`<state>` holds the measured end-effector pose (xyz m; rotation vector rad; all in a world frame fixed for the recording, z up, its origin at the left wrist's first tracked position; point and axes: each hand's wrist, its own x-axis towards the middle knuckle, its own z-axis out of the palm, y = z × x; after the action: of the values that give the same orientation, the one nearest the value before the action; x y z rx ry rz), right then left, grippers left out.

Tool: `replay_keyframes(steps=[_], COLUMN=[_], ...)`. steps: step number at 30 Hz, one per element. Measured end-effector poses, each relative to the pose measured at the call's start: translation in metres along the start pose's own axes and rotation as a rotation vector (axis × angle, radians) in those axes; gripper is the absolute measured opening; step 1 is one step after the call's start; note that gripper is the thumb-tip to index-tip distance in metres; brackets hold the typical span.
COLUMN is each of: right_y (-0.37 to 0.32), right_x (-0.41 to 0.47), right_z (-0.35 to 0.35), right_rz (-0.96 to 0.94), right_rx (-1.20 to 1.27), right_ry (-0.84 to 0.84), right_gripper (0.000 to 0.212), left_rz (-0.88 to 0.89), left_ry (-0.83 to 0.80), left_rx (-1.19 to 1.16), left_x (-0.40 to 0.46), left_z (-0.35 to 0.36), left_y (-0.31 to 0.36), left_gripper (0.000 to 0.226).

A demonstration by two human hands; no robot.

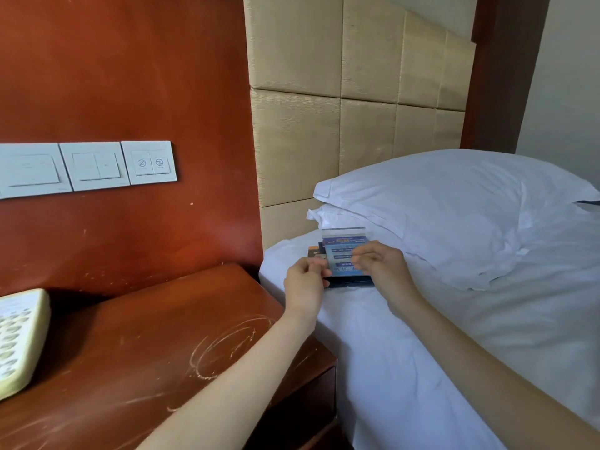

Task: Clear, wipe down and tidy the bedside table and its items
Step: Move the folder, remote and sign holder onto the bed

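Setting: hotel-style bedroom.
Bed (pixel 422 336): white sheet, stacked white pillows (pixel 454 206).
Headboard (pixel 357 92): padded beige panels.
Wall panel (pixel 130 76): red-brown wood, row of switch plates (pixel 94 165).
Bedside table (pixel 146 345): scratched wooden top.

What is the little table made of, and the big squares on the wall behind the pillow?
The bedside table looks like reddish-brown varnished wood: it shines and shows pale ring-shaped scratches. The headboard squares look like padded tan fabric or vinyl: puffy panels with sunken seams and a fine woven texture.
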<state>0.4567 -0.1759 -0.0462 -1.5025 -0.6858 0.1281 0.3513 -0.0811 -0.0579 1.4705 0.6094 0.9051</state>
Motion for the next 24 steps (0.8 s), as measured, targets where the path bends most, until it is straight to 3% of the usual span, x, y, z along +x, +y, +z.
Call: replay_keyframes(steps=[11, 17, 24], right_y=[-0.016, -0.009, 0.035], right_x=[-0.097, -0.146, -0.201], right_z=[0.016, 0.011, -0.003], right_rz=[0.024, -0.020, 0.014], right_rx=[0.175, 0.134, 0.126], right_ry=[-0.015, -0.086, -0.174], right_gripper=[0.021, 0.025, 0.033], left_rz=[0.245, 0.293, 0.199], left_ry=[0.041, -0.090, -0.254], left_rx=[0.269, 0.292, 0.339], left_x=[-0.085, -0.137, -0.191], left_z=[-0.054, -0.078, -0.105], left_y=[0.007, -0.008, -0.069], left_gripper=[0.027, 0.027, 0.029])
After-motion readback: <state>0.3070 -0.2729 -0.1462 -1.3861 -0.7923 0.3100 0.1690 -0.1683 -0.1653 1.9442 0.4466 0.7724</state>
